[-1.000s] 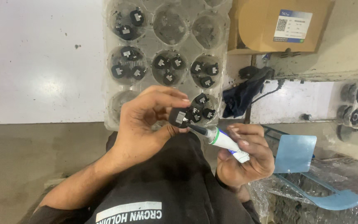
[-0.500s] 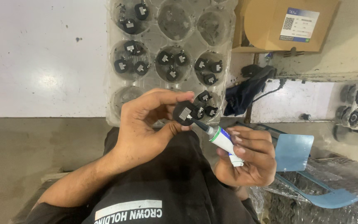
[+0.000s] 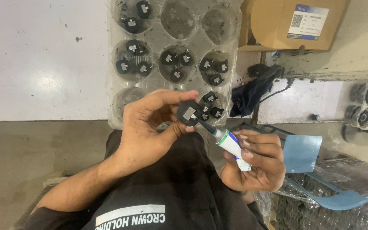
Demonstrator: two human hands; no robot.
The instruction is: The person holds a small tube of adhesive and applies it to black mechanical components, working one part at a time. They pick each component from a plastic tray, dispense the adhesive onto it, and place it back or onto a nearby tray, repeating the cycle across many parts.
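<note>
1. The white tabletop fills the far left; its near edge drops to a grey floor below.
2. A clear moulded tray lies on the tabletop, its round wells holding small black parts with square silver faces; several wells at the far end look empty.
3. The left hand is held up in front of the tray's near edge. Thumb and forefinger pinch one small black disc by its rim, silver face turned toward the camera, while the other fingers curl underneath.
4. The glue tube, white with a green band and a dark nozzle, lies just right of and below the disc. Its long axis slants up-left, and the nozzle tip touches or nearly touches the disc's lower right edge.
5. The right hand is wrapped around the tube's body, fingers pressed together on it, lower than the left hand and close to the lap.
6. Farther right are a dark cloth, a brown cardboard box, and blue plastic pieces on crinkled wrap.
</note>
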